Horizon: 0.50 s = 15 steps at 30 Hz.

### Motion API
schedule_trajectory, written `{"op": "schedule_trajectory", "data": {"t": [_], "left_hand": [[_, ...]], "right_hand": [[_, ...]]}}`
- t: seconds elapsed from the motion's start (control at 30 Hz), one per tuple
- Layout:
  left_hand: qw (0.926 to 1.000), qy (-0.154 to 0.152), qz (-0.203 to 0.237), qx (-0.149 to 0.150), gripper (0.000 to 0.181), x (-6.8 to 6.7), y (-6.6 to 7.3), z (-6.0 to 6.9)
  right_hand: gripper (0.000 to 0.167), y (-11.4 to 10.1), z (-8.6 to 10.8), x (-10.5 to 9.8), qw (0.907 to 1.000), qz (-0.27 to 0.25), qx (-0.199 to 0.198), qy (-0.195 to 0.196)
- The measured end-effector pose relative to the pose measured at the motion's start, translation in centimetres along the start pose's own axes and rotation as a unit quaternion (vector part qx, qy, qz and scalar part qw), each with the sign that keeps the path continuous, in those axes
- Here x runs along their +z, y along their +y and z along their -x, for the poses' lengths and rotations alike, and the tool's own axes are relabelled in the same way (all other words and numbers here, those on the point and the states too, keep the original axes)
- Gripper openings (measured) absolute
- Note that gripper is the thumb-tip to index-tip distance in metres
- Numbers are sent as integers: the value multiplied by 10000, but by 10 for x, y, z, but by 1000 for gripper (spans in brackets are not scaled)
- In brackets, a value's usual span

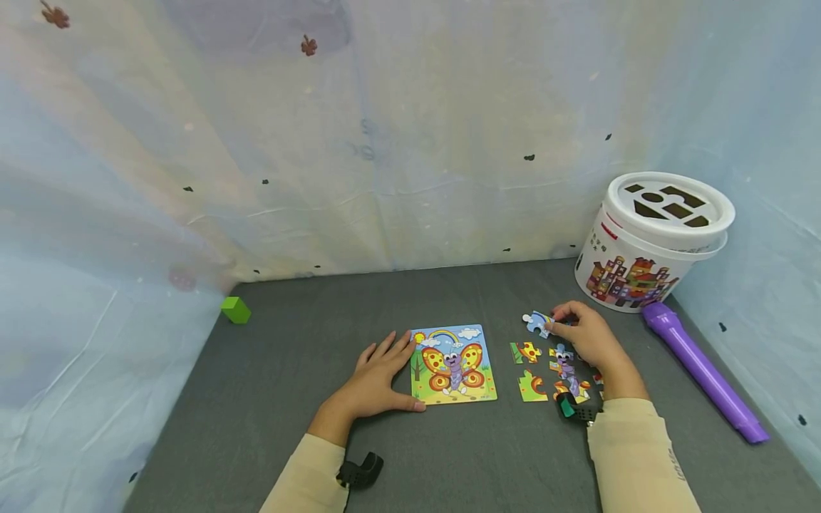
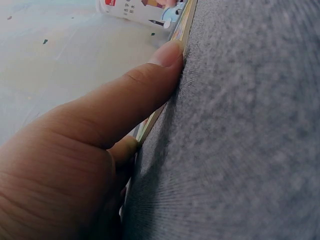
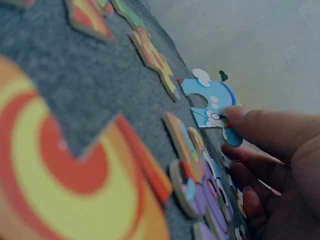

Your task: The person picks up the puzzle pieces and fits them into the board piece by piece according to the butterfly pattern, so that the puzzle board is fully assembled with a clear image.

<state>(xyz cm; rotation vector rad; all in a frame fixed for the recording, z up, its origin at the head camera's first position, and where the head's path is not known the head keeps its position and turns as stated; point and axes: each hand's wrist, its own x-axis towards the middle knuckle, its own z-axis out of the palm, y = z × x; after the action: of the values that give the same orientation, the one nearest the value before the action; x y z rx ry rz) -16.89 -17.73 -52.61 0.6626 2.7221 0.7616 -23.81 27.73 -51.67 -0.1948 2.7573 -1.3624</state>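
Observation:
A square butterfly picture board (image 1: 454, 365) lies on the grey table. My left hand (image 1: 380, 381) rests at its left edge, fingers spread over the upper corner and thumb along the bottom edge; in the left wrist view the thumb (image 2: 135, 95) touches the board's side. My right hand (image 1: 593, 345) pinches a light blue puzzle piece (image 1: 537, 323) between thumb and fingers, above the other pieces. The right wrist view shows that blue piece (image 3: 215, 107) with a rainbow strip, raised at the fingertips. Below it lie a purple butterfly-body piece (image 3: 212, 195) and orange-yellow wing pieces (image 3: 95, 165).
A white bucket (image 1: 641, 249) with a shape-hole lid stands at the back right. Beside it a purple tube (image 1: 705, 374) lies slanting along the right edge. A green block (image 1: 236, 311) sits at the far left corner. Green-and-orange pieces (image 1: 531, 387) lie right of the board.

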Motion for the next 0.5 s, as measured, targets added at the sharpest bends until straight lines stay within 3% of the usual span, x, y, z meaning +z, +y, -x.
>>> {"op": "schedule_trajectory", "data": {"t": [0.23,0.5], "left_hand": [[10000,-11,-11,21,126,0,1,-1],[10000,20,-5,43,126,1,0,-1]], "right_hand": [[22,-12,3,2,9989,-119,-121,429],[24,-47,3,18,9939,-847,-390,589]]}}
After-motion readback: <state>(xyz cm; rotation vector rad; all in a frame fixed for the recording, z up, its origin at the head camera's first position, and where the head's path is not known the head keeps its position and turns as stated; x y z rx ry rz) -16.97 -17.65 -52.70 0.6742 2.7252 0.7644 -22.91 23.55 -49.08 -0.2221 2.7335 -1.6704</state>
